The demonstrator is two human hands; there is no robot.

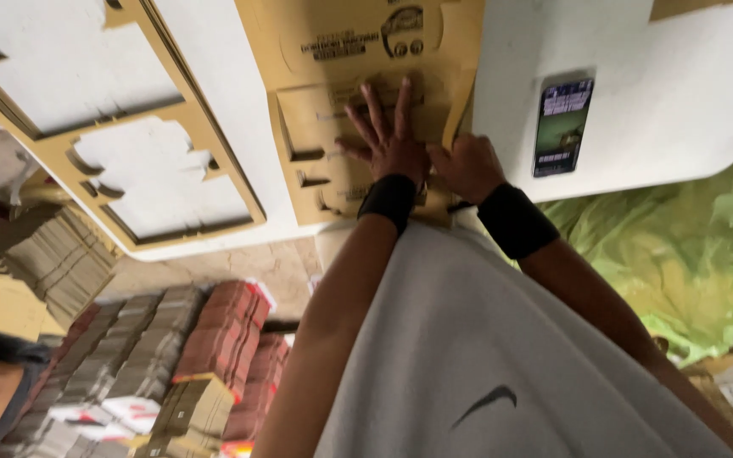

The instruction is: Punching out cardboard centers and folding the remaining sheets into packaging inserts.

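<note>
The cardboard sheet (358, 110), tan and die-cut with slots and a dark printed panel, is laid on the white table (663, 110), its near edge reaching the table's rim. It is pressed flat by the left hand (390, 140), fingers spread, while the right hand (467, 165) is curled at its edge toward 3 o'clock. A phone (562, 127) lies at 3 o'clock; bare tabletop is left around it. Punched-out cardboard frames (120, 144) lie at 9 o'clock, stacked flat cartons (205, 348) at 7 o'clock.

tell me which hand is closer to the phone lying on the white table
Right. The right hand is curled on the cardboard sheet's edge, just beside the phone. The left hand lies flat further away on the cardboard.
</note>
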